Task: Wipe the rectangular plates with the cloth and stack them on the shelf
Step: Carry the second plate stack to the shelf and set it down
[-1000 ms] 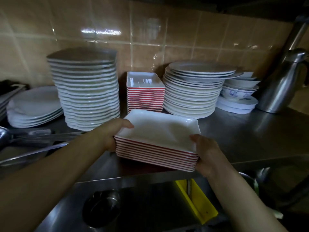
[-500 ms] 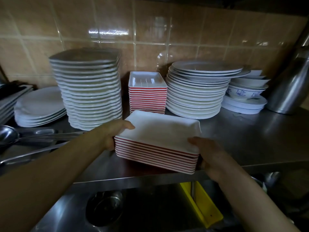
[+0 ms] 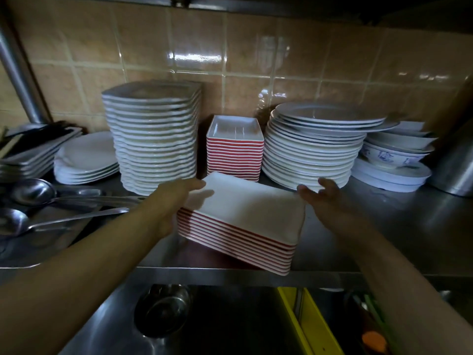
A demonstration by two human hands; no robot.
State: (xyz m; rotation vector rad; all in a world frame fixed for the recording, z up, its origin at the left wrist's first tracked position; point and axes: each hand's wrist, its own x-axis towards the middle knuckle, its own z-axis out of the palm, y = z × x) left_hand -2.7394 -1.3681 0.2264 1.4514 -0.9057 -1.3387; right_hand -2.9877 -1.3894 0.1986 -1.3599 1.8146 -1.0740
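A stack of rectangular plates (image 3: 245,216), white inside and red outside, rests on the steel shelf (image 3: 384,234) near its front edge. My left hand (image 3: 171,201) grips the stack's left end, thumb over the top rim. My right hand (image 3: 325,198) hovers just off the stack's far right corner, palm up and fingers spread, holding nothing. A second stack of the same red and white plates (image 3: 235,149) stands behind, against the tiled wall. No cloth is in view.
Tall white square plates (image 3: 153,139) stand left of the rear stack, round white plates (image 3: 312,149) right of it, then bowls (image 3: 394,155) and a steel jug (image 3: 453,162). Ladles (image 3: 33,193) lie at far left. Below are a sink and a yellow bin (image 3: 307,324).
My right hand has let go of the stack's right end and moved up and back, opening. The stack sits further in on the shelf; the left hand keeps its grip.
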